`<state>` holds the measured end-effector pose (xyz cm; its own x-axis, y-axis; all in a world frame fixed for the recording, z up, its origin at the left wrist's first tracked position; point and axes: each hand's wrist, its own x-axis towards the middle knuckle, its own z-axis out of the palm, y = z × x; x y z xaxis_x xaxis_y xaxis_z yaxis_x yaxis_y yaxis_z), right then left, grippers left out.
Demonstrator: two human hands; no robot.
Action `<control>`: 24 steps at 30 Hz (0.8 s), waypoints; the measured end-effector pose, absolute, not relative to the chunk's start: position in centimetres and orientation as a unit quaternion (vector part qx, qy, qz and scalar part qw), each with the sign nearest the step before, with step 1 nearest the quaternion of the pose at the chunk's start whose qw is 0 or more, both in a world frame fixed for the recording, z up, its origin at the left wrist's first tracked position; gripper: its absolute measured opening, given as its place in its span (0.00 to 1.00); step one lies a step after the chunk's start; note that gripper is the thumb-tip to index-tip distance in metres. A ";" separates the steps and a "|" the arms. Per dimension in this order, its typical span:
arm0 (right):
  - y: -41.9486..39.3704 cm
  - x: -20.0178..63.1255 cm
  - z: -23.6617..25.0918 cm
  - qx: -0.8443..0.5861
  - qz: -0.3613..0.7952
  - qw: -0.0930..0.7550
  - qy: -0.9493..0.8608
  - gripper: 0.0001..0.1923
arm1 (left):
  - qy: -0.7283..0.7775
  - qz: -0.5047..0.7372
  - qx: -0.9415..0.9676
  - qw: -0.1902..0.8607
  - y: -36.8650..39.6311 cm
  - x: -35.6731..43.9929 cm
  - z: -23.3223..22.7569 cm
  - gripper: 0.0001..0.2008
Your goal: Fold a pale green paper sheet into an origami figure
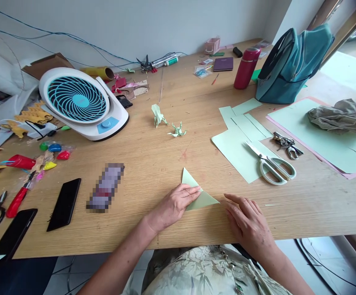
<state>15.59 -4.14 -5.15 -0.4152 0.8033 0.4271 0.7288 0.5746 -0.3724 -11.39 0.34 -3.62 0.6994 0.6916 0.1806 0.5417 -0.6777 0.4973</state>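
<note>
Your left hand (pixel 178 203) presses flat, fingers together, on a pale green paper triangle (pixel 196 192) with crisp folds. Your right hand (pixel 247 219) rests spread on the wood-grain bench (pixel 153 164) just beside it. No writing legible.

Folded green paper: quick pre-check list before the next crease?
1. Folded paper flat on the table: ok.
2. Left hand pinning the paper: ok, fingers rest on it.
3. Right hand on the paper: not ok, flat on the table beside the paper's tip.
4. Edges aligned under the hand: cannot tell, hidden.
5. Scissors clear of both hands: ok, on the green sheets.
</note>
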 end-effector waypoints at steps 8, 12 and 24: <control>-4.4 16.2 -5.6 -0.490 0.098 0.307 -0.810 0.13 | 0.313 0.029 0.936 0.160 0.9 -12.8 -3.4 0.32; -4.6 16.7 -5.6 -0.497 0.087 0.309 -0.806 0.14 | 0.338 -0.016 0.933 0.124 0.5 -12.5 -3.6 0.39; -4.9 14.8 -3.6 -0.497 -0.016 0.357 -0.791 0.24 | 0.484 -0.025 0.874 0.034 -3.3 -6.7 -4.6 0.57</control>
